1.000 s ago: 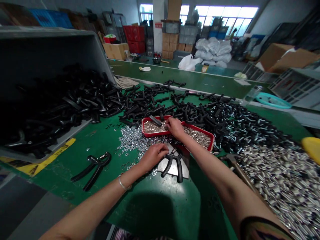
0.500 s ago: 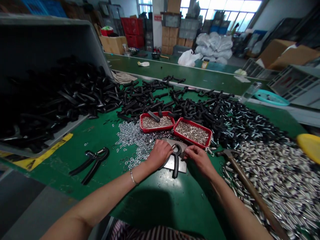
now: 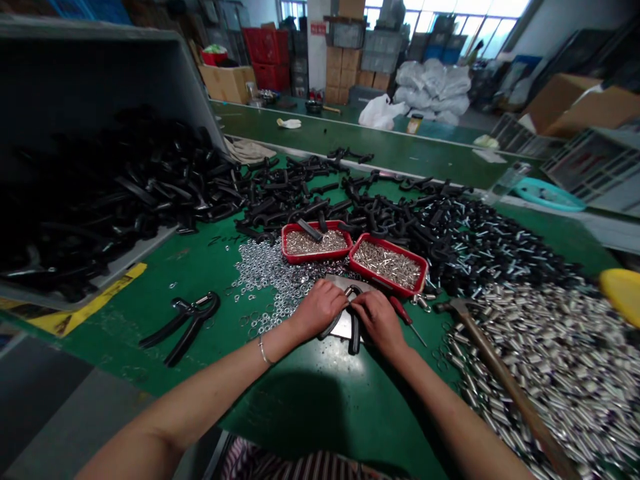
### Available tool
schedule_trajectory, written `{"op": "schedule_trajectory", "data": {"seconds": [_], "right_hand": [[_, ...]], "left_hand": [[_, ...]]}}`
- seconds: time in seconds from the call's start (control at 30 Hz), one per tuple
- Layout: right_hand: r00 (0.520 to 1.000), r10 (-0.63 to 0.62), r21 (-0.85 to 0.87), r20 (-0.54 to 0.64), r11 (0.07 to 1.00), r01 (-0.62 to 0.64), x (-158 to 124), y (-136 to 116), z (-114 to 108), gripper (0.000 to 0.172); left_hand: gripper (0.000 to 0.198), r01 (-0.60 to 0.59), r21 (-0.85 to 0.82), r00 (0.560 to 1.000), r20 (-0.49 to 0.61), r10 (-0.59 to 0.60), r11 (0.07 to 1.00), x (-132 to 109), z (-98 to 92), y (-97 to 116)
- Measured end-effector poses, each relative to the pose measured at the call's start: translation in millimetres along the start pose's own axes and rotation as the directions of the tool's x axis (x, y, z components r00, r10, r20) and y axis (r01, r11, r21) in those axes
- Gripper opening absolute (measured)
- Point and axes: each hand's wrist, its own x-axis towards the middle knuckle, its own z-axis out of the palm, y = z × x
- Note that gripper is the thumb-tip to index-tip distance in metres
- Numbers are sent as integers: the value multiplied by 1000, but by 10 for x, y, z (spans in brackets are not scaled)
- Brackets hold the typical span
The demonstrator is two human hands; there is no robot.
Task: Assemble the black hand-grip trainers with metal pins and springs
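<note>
A black hand grip exerciser (image 3: 355, 333) with a coil spring near its curved top rests over a flat metal plate (image 3: 342, 327). My left hand (image 3: 320, 308) is closed around its left side and hides most of that handle. From the other side my right hand (image 3: 383, 321) pinches near its top, just below the spring; anything small between those fingertips is hidden. Close beside my right hand, a screwdriver (image 3: 401, 311) with a red handle lies on the bench. Another hand grip (image 3: 193, 323), with its spring fitted, lies at the left.
Two red trays (image 3: 345, 253) of small metal parts stand behind the plate, with loose nuts (image 3: 267, 273) leftward. A hammer (image 3: 500, 370) lies against a heap of metal cylinders (image 3: 555, 360). Black handles (image 3: 280, 193) cover the back; a grey bin (image 3: 197, 87) holds more at the left.
My right hand has moved left and in onto the hand grip, uncovering the red screwdriver. The right handle has shifted slightly rightward. My left hand keeps its hold.
</note>
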Motion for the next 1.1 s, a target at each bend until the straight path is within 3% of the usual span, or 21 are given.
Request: {"op": "schedule_trajectory", "data": {"seconds": [0.1,0.23,0.4,0.6,0.73,0.83,0.93,1.0,1.1], "right_hand": [[998,-61,-87,6,994,62,7,7,30,19],[993,-116,-247,31,961,120,45,-9,63,22],[982,-164,-406,97,894,189,58,-36,73,26],[990,-81,-384,115,915,120,40,-78,85,31],[981,-69,-297,181,947,121,62,-113,16,30],[990,-32,-165,140,985,56,-70,-22,-242,27],[987,155,-262,-42,952,-160,-426,242,-703,27],[974,209,-509,-87,831,-224,-735,467,-1044,27],[953,301,-800,-22,566,-197,-1156,746,-1425,29]], "left_hand": [[22,13,-91,999,36,-10,996,-50,-49,10],[21,171,-290,985,45,-166,942,-103,-69,6],[18,286,-429,949,2,-316,857,-105,-157,-211],[18,375,-453,901,-28,-433,809,-99,-456,-599],[20,403,-372,894,-38,-447,836,-34,-518,-826],[23,474,-132,878,-8,-479,870,105,-510,-1085],[21,491,158,848,139,-512,857,293,-492,-1358],[19,463,252,832,205,-515,850,405,-467,-1474],[24,457,272,836,194,-514,847,508,-411,-1498]]}}
